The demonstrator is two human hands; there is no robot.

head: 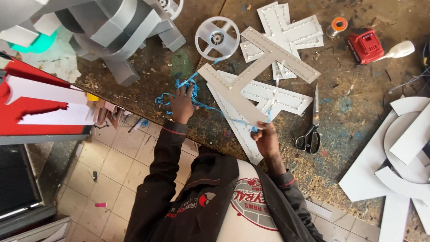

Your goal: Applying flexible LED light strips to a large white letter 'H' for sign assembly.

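Blue strip strung between your two hands over the grey letter panel, mid-frame.

Your left hand [182, 104], left of centre, is closed over a bunch of the blue strip [172, 96], which loops loosely along the bench edge. Your right hand [267, 136], lower centre, pinches the strip's other end against the lower tip of the grey letter panel [251, 76], which lies across the white panels [286, 27] dotted with small lights. The empty clear reel [217, 37] sits above, apart from both hands; the scissors [310, 130] lie just right of your right hand. The slack by your left hand looks tangled, so a hard pull could knot or kink it, or drag the letter panel sideways. The panel's tip hangs near the bench edge, so it may tip off.
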